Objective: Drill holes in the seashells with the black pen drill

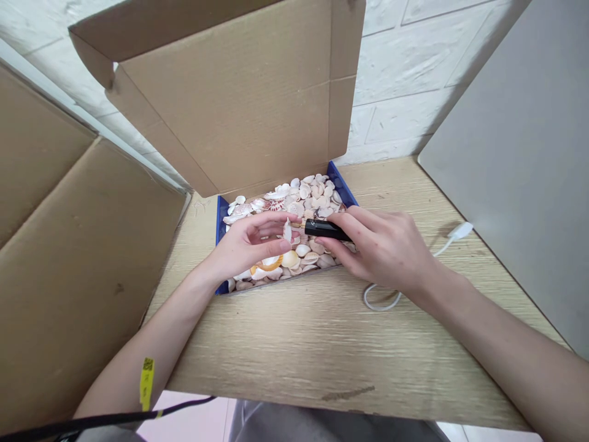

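Note:
My left hand (243, 242) pinches a small pale seashell (288, 231) upright between thumb and fingers. My right hand (389, 245) is wrapped round a black mini drill (326, 229), held level with its thin brass-coloured tip pointing left at the shell. Whether the tip touches the shell I cannot tell. Both hands are above a shallow cardboard box with blue side walls (343, 184), filled with loose shells (317, 195). An orange-rimmed shell (267, 265) and a yellowish one (290, 259) lie below my left thumb.
The box's cardboard lid (239, 98) stands raised against the white brick wall (423, 55). A white cable (384, 307) loops by my right wrist, its plug (460, 231) near a grey panel (519, 135). Cardboard (83, 258) borders the wooden table (294, 344) on the left.

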The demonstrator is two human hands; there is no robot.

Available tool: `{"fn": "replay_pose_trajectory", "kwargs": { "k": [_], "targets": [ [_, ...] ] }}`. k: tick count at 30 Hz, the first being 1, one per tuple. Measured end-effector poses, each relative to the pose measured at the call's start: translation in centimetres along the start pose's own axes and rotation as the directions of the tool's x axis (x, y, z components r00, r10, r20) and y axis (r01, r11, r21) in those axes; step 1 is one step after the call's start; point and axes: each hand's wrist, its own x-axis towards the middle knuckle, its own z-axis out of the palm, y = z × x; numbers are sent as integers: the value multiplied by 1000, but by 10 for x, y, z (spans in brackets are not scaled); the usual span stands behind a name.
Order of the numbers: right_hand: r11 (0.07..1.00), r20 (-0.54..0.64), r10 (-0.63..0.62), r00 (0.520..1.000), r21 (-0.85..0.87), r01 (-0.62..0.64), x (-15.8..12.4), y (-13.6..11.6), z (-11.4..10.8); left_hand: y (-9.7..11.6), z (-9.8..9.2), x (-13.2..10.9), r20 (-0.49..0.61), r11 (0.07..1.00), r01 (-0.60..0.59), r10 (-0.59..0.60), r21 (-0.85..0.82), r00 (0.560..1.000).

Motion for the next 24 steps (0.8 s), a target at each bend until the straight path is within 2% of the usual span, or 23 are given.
{"fn": "replay_pose_trajectory", "kwargs": {
  "k": [7,15,24],
  "targets": [
    [999,-7,53,999,-5,-53,0,6,0,-6,-4,3,-109,995,-68,59,-75,992],
    [1000,-2,-6,1000,-4,6,1,9,0,-9,-5,1,-38,992,-65,61,-104,997],
    [1000,-30,29,999,-6,-29,0,14,4,-9,-4,0,19,976,11,-7,-219,1000]
  ]
}}
